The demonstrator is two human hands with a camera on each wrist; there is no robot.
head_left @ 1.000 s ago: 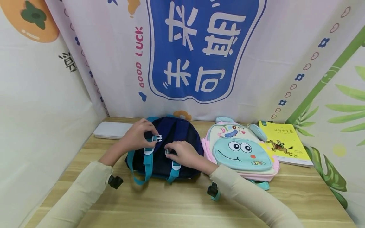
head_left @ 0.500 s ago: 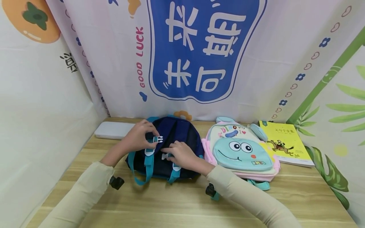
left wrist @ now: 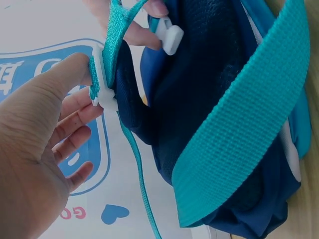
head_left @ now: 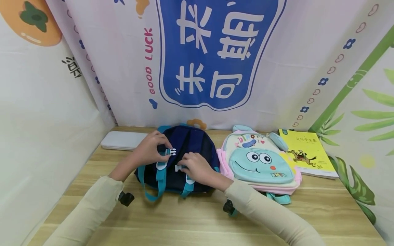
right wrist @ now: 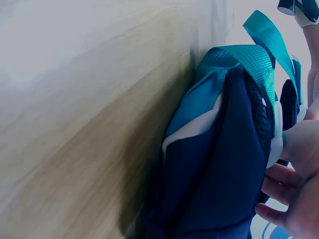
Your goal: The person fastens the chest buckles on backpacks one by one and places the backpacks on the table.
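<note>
A navy backpack (head_left: 201, 141) with teal straps lies on the table in the head view, its strap side up. My left hand (head_left: 151, 147) pinches the teal webbing behind the white pronged half of a side-release buckle (head_left: 172, 151). To the right and slightly lower, my right hand (head_left: 198, 168) pinches the other buckle half (head_left: 178, 168), a white socket. A small gap separates the halves. In the left wrist view, the thumb and index finger meet at a white plastic fitting (left wrist: 103, 82) on the strap. The right wrist view shows my right fingers (right wrist: 279, 189) beside the navy fabric.
Right of the navy bag lies a pink and mint cartoon backpack (head_left: 261, 165), partly over a yellow book (head_left: 307, 150). A white flat case (head_left: 121, 140) sits at the back left. Printed cloth (head_left: 132, 68) hangs behind the wooden table (head_left: 184, 222).
My right hand has shifted its hold on the socket half, which sits slightly lower and shows more beyond the fingertips. My left hand stays nearly still with the pronged half.
</note>
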